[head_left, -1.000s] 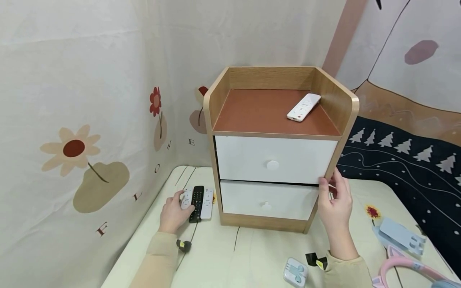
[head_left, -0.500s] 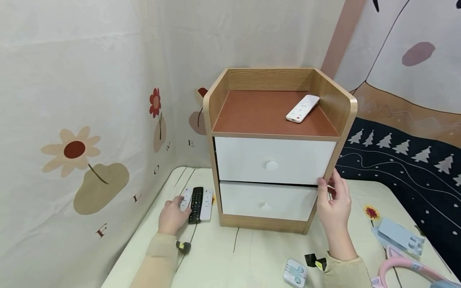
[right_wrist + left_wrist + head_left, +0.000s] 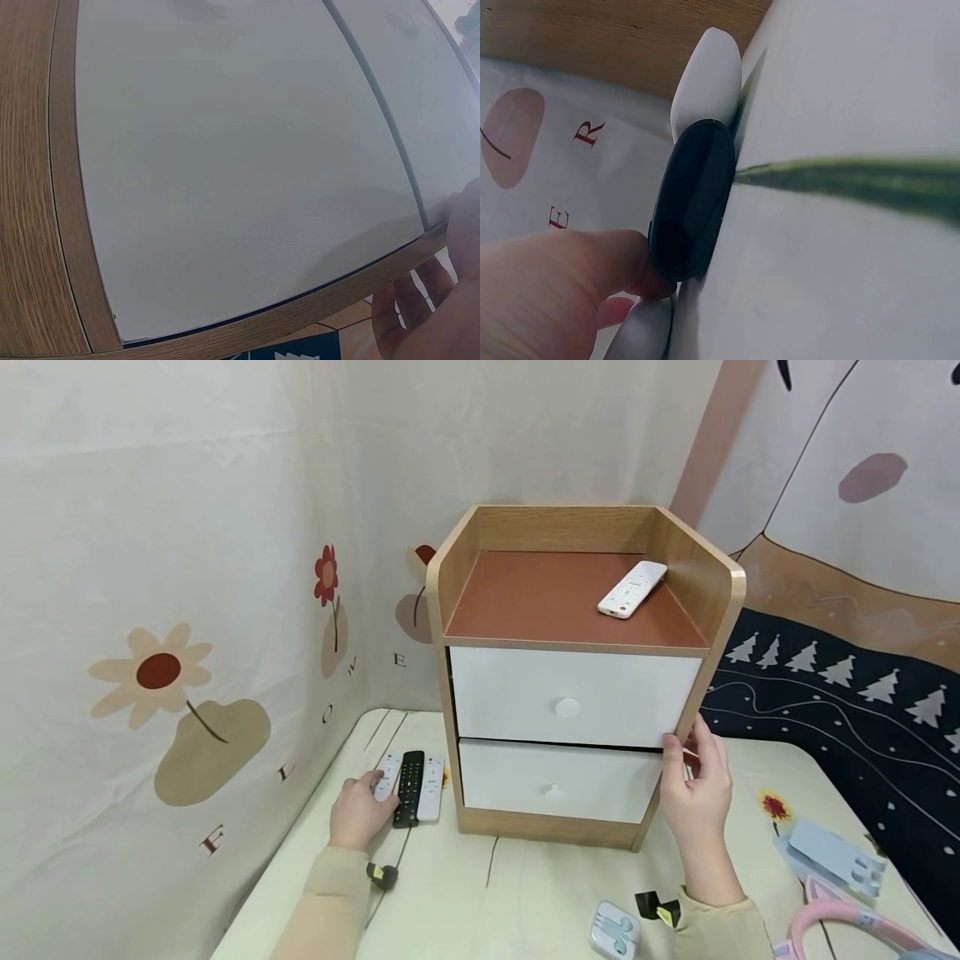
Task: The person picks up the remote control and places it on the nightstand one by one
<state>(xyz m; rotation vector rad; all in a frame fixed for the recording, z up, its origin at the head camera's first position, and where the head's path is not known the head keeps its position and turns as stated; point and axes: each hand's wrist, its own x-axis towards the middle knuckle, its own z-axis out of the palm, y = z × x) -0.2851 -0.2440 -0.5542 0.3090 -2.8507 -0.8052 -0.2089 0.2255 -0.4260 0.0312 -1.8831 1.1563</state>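
Remotes lined up at lower left of centre in the head view: left white remote (image 3: 391, 767), black remote (image 3: 409, 789) and right white remote (image 3: 431, 789), side by side on the worktop (image 3: 525, 893). Left hand (image 3: 356, 812) is on the row, a narrow grip with thumb and fingers around the near end of the left white one, the thumb up against the black one. Over to centre right, the right hand (image 3: 697, 785) has the cabinet (image 3: 551, 529) by its side edge, thumb in front, fingers round the far side. Both drawers, upper drawer (image 3: 510, 693) and lower drawer (image 3: 495, 772), look closed. Up top, a lone white remote (image 3: 633, 589) lies slanted on the cabinet's brown shelf.

The step in hand looks like squaring up the row while steadying the cabinet. Next move, I'd judge, calls for easing the left fingers off without nudging the remotes apart.
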